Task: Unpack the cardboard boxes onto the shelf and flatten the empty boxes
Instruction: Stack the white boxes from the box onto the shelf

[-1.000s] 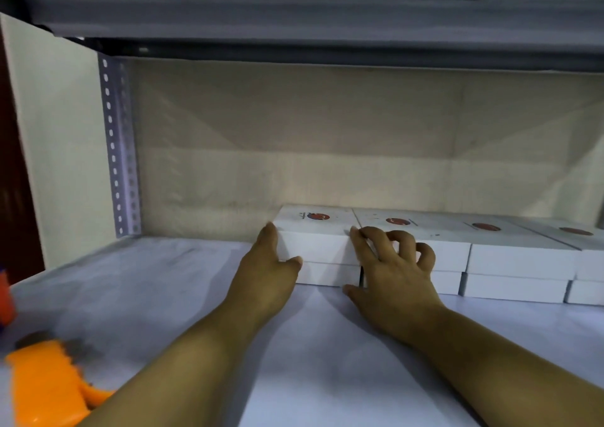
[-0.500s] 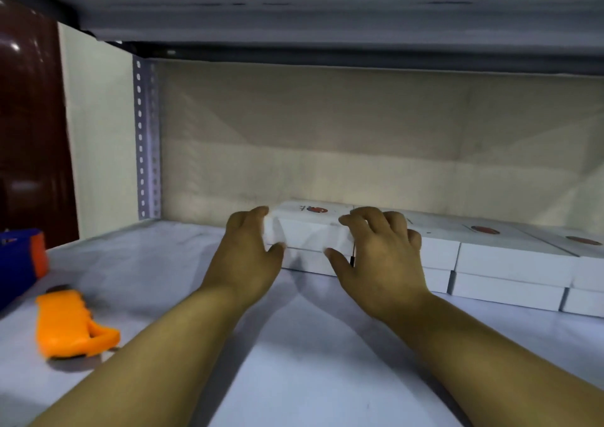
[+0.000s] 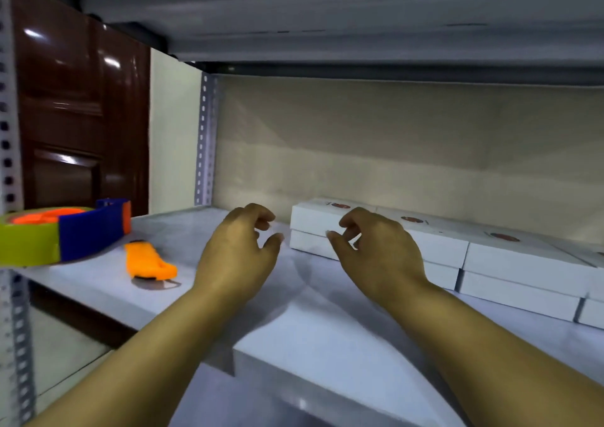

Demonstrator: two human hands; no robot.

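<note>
Flat white boxes with red round marks on their lids (image 3: 503, 253) lie in a two-high row along the back of the pale shelf board (image 3: 313, 325). The leftmost stack (image 3: 310, 220) sits just beyond my hands. My left hand (image 3: 240, 250) hovers above the shelf to the left of that stack, fingers loosely curled, holding nothing. My right hand (image 3: 376, 247) hovers in front of the stack with fingers loosely curled and also holds nothing. Neither hand touches a box.
An orange utility knife (image 3: 148, 261) lies on the shelf at the left. A tape dispenser in green, blue and orange (image 3: 62, 232) stands at the left edge. Perforated metal posts (image 3: 204, 139) frame the shelf, an upper shelf hangs close overhead, and a dark wooden door (image 3: 75, 106) is behind.
Both hands have let go of the leftmost white box stack and pulled back toward me. The view has shifted right and back, showing more of the knife, tape dispenser and door.
</note>
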